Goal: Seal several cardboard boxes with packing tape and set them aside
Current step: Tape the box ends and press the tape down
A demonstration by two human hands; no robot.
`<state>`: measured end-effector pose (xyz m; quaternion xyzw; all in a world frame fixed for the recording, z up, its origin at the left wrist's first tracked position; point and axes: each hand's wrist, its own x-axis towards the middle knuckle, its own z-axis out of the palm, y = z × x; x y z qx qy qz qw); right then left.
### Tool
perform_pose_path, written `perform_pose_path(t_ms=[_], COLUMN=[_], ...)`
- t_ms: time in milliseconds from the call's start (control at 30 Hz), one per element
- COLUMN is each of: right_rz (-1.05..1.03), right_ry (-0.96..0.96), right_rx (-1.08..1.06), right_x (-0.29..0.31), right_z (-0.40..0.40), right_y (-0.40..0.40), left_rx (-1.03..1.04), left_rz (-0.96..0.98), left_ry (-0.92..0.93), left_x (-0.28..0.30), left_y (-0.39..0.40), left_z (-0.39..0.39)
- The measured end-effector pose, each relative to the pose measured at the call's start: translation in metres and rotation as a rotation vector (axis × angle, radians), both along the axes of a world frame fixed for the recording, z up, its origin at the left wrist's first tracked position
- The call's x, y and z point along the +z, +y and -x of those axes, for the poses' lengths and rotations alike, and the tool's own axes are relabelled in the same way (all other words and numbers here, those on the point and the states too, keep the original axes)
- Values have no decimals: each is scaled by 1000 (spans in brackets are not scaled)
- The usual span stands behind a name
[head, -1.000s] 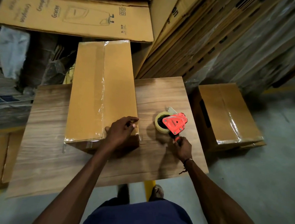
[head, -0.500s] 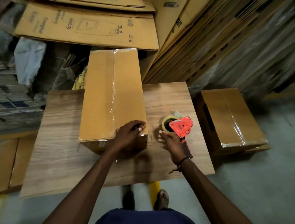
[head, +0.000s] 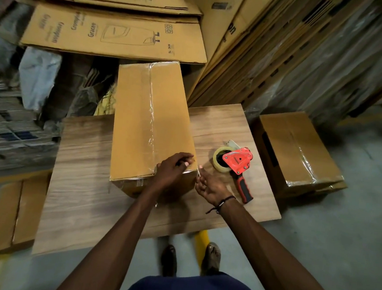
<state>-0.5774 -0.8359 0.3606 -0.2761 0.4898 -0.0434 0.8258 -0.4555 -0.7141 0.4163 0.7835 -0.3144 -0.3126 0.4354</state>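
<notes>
Brown cardboard, the taped box (head: 150,123) lies lengthwise on the wooden tabletop (head: 86,182), a clear tape strip along its top seam. The left hand (head: 172,170) rests on the box's near right corner, fingers curled over the edge. The right hand (head: 209,187) sits just beside that corner, palm up, fingers loosely spread; whether it pinches tape is hard to tell. The red tape dispenser (head: 235,163) lies free on the tabletop nearby. Another sealed box (head: 297,151) stands on the floor, right.
</notes>
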Motion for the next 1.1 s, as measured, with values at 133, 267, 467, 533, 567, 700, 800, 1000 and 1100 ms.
perform_pose_path(t_ms=[133,267,467,533,567,700,800,1000,1100], right_rz=[7,-30,-153,-46,54,785,1264,1530,1598], right_ry=[1,-5,-37,35,102,271,90,-281,-319], right_rx=[-9,-39,-121,-126,-136,-134,44,874,946], right_x=[-5,-8,-16,-28,-33,-11,35,61,47], right_z=[-4,-5,-1,-5,-8,-13,-21,-52,-52], right_y=[3,5,6,5,3,-10,-18,14,19], left_rx=[-27,-42,-94,-130,-135,36,188,96,85], left_rz=[-7,18,34,51,65,129,102,43,60], left_ry=[-29,-30,-4,6,6,-145,-311,-427,-487], left_x=[0,-1,-2,1,4,7,2,-10,-15], left_y=[1,3,10,18,22,50,77,106,106], left_z=[-1,-3,-9,-13,-16,-27,-40,-44,-44])
